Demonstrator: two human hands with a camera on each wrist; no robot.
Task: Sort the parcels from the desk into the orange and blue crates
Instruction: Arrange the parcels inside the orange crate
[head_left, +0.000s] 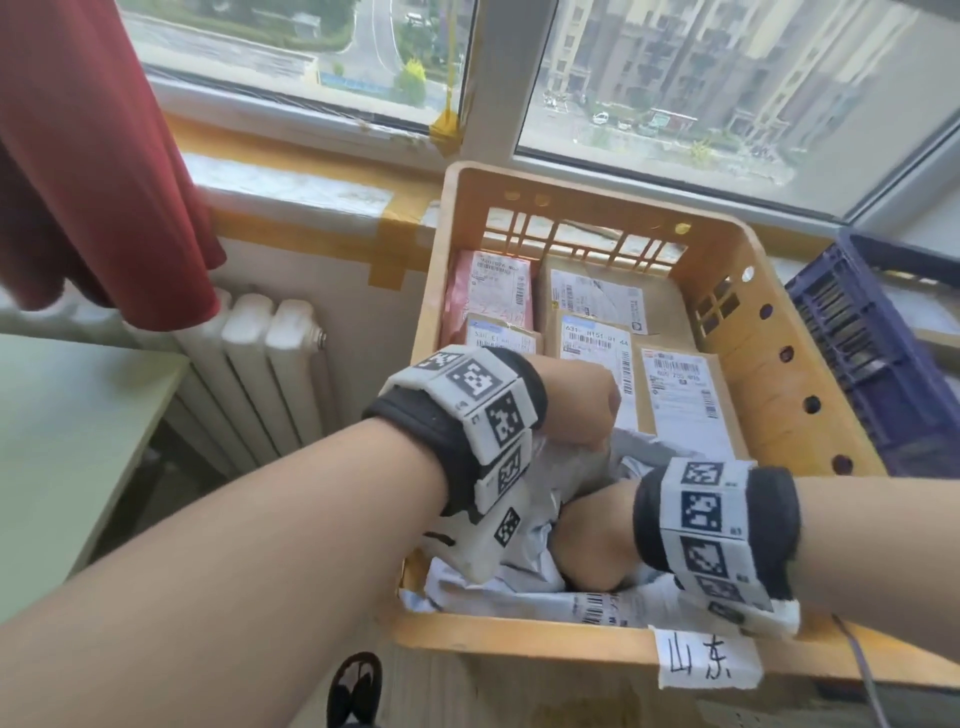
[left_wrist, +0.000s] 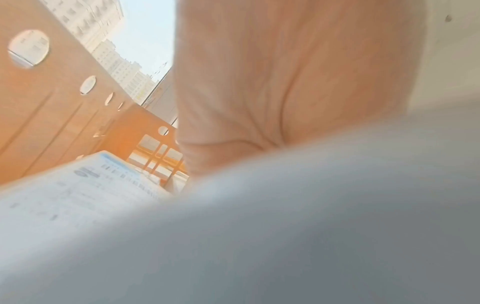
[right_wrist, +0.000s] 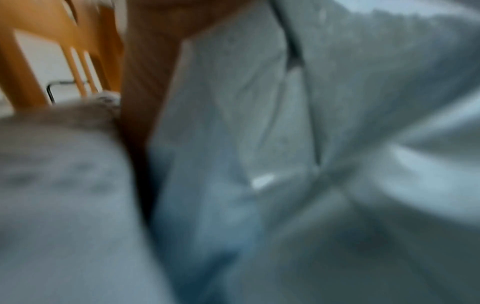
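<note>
Hands both sit inside the orange crate (head_left: 753, 291) at its near edge: my left hand (head_left: 576, 405) and right hand (head_left: 592, 540) each grip the crumpled grey parcel (head_left: 524, 551). Far half holds flat labelled parcels (head_left: 680, 395); blue crate (head_left: 872, 358) stands right. Wrist views show only blur.

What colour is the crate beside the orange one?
Dark blue crate, clearest in the head view.

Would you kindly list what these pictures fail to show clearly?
- Right hand fingers: head view, buried in the grey bag; right wrist view blurred.
- Blue crate contents: head view, cut off by the right edge.
- Label text in the orange crate: too small.
</note>
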